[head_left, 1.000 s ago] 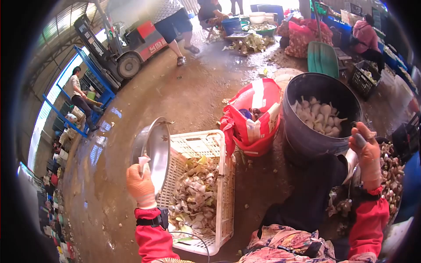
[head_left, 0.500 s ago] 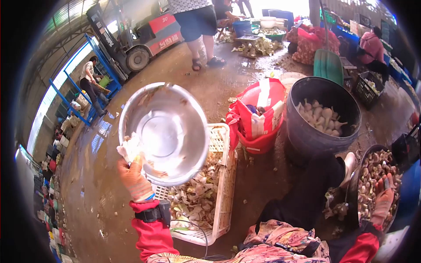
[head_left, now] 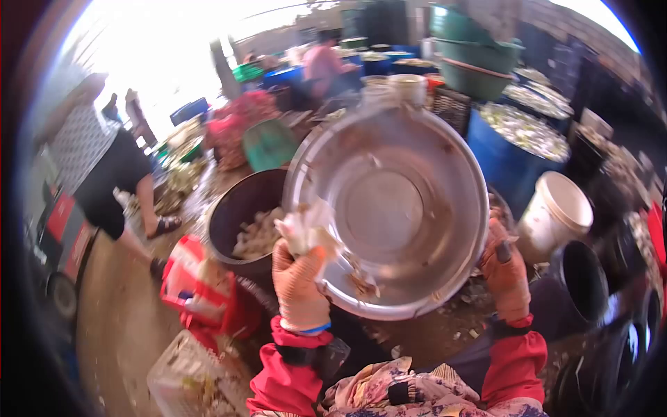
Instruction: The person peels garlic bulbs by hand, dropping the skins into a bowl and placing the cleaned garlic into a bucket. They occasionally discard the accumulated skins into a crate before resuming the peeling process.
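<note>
A shiny metal basin is tilted up in front of me, its hollow side facing me, with brown scraps stuck to the inside. My left hand, in an orange glove, is closed at the basin's lower left edge, with pale garlic skins bunched at the fingers. On the right edge, my gloved right hand grips the rim; some of its fingers are hidden. Left of the basin, garlic bulbs lie in a dark bucket. The tub behind the basin is mostly covered.
A red bag and a pale crate stand at lower left. At right are a white bucket, a black bucket and a filled blue barrel. A person in shorts stands at left; another in pink is farther back.
My view has swung right. The basin has moved from above the crate to beyond the dark bucket. My right hand has left the garlic tub and taken the basin's right rim.
</note>
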### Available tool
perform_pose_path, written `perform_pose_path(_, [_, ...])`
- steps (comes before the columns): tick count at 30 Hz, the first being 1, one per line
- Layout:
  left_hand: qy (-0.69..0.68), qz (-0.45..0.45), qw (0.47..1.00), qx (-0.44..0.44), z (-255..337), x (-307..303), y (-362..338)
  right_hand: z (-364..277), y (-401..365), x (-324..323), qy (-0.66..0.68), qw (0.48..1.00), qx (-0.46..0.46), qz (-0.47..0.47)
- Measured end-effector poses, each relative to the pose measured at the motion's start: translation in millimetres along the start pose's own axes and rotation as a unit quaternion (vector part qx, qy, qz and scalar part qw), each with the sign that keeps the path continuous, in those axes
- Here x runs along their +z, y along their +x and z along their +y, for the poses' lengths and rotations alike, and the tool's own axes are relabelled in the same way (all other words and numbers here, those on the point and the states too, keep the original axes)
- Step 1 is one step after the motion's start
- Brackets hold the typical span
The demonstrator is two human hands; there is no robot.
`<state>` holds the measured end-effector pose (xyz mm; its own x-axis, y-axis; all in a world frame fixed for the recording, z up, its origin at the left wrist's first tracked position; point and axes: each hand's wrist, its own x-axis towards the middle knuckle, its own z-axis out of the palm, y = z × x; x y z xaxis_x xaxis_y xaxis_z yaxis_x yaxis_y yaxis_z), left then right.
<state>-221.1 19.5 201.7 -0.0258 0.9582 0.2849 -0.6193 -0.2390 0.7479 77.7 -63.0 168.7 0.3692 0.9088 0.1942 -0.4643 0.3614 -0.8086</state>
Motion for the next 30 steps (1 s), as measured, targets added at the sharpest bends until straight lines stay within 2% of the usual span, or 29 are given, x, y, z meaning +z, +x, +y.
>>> perform_pose_path(1, [-0.017,-0.018,0.998,-0.058,-29.7,10.1,-0.7,-4.7,-8.8,-9.0,-0.016,0.999,-0.011,0.027])
perform_pose_path(2, [-0.019,-0.040,0.994,-0.098,-58.0,18.0,-4.3,-0.5,-15.5,-30.8,-0.092,0.993,-0.042,0.063])
perform_pose_path(3, [-0.037,-0.062,0.987,-0.141,-79.8,25.7,-9.0,7.6,-24.5,-54.2,-0.101,0.984,-0.034,0.142])
perform_pose_path(4, [-0.032,-0.080,0.977,-0.194,-100.8,26.5,-13.8,11.5,-42.5,-86.1,-0.447,0.878,-0.113,0.131])
perform_pose_path(5, [-0.029,-0.091,0.965,-0.246,-127.1,25.1,-22.2,9.7,-61.0,-114.6,-0.735,0.652,-0.161,0.097])
perform_pose_path(6, [0.011,-0.111,0.936,-0.334,-149.3,16.7,-30.0,10.2,-74.7,-126.0,-0.554,0.798,-0.093,0.215])
perform_pose_path(7, [0.101,-0.127,0.910,-0.382,-172.3,11.5,-41.5,11.3,-86.7,-135.6,-0.333,0.888,-0.026,0.317])
perform_pose_path(8, [0.190,-0.189,0.848,-0.458,-176.2,13.9,-48.0,12.1,-101.2,-153.2,-0.356,0.859,-0.054,0.365])
perform_pose_path(9, [0.231,-0.285,0.798,-0.478,-213.3,-13.1,-58.5,11.2,-111.1,-170.5,-0.376,0.827,-0.082,0.410])
perform_pose_path(11, [0.430,-0.259,0.778,-0.378,-262.6,-44.4,-89.5,-19.4,-129.9,-162.5,-0.356,0.810,-0.076,0.459])
perform_pose_path(12, [0.414,-0.249,0.797,-0.362,-264.2,-35.8,-85.1,-30.0,-140.6,-163.0,-0.484,0.753,-0.045,0.444])
perform_pose_path(13, [0.398,-0.237,0.815,-0.347,-261.4,-24.1,-75.7,-33.7,-147.7,-164.8,-0.484,0.749,-0.041,0.450])
perform_pose_path(14, [0.354,-0.251,0.802,-0.410,-260.7,-9.8,-54.3,-35.2,-153.0,-167.3,-0.475,0.762,-0.033,0.438])
perform_pose_path(15, [0.393,-0.200,0.795,-0.415,-267.5,-3.1,-39.9,-34.1,-156.3,-171.7,-0.464,0.776,-0.027,0.426])
perform_pose_path(16, [0.429,-0.213,0.797,-0.367,-273.9,4.6,-21.2,-30.7,-158.8,-176.5,-0.519,0.747,0.008,0.414])
perform_pose_path(17, [0.462,-0.226,0.797,-0.317,-281.1,11.5,-2.2,-17.0,-159.7,-185.6,-0.491,0.767,0.004,0.413])
perform_pose_path(19, [0.569,-0.312,0.753,-0.111,-311.5,18.3,31.9,2.2,-153.9,-187.9,-0.480,0.775,0.065,0.406])
perform_pose_path(21, [0.583,-0.339,0.737,-0.042,-342.2,24.9,51.4,32.7,-147.5,-197.0,-0.428,0.802,0.102,0.405])
perform_pose_path(23, [0.680,-0.411,0.600,-0.096,-356.7,47.9,67.9,82.1,-157.7,-240.9,-0.508,0.770,0.152,0.353])
perform_pose_path(25, [0.729,-0.452,0.501,-0.116,-383.4,57.7,78.3,126.3,-158.4,-256.9,-0.405,0.798,0.173,0.410])
perform_pose_path(26, [0.748,-0.460,0.465,-0.113,-397.0,57.9,81.0,132.1,-152.5,-249.7,-0.386,0.794,0.203,0.423])
perform_pose_path(27, [0.768,-0.445,0.444,-0.126,-408.1,56.1,79.1,146.8,-156.7,-260.6,-0.343,0.807,0.198,0.438])
perform_pose_path(29, [0.757,-0.467,0.445,-0.107,-431.1,38.2,77.0,180.5,-174.2,-285.0,-0.419,0.777,0.244,0.400])
perform_pose_path(30, [0.748,-0.475,0.450,-0.113,-439.8,29.7,73.2,184.3,-171.5,-276.3,-0.399,0.776,0.264,0.412])
